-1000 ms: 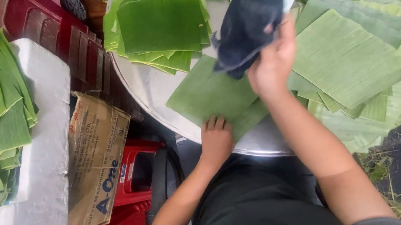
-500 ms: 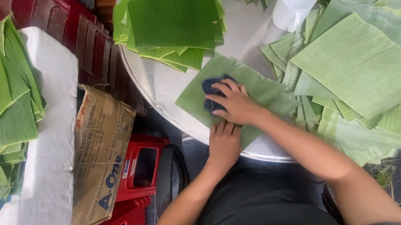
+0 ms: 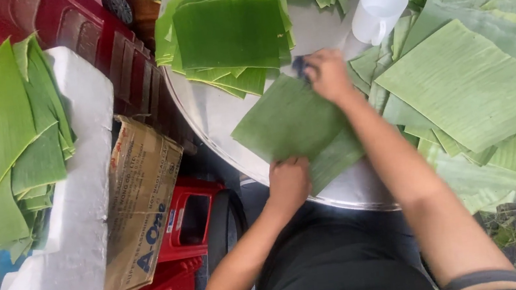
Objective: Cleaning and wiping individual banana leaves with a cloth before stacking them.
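A cut banana leaf piece [image 3: 294,125] lies flat on the round metal tray [image 3: 216,114] in front of me. My left hand [image 3: 287,183] presses down on its near edge. My right hand [image 3: 327,74] is closed on a dark blue cloth [image 3: 299,66] at the leaf's far corner, and the hand hides most of the cloth. Just beyond, a neat stack of dark green leaf squares [image 3: 227,33] sits on the tray.
A white plastic jug [image 3: 378,7] stands behind my right hand. Loose pale leaf pieces [image 3: 469,84] cover the right side. On the left, more leaves [image 3: 2,140] lie on a white foam box [image 3: 83,246], beside a cardboard box [image 3: 142,195] and red plastic stools [image 3: 183,223].
My right hand brought the cloth down from the air onto the leaf, then moved it across to the leaf's far corner. My left hand stayed on the near edge.
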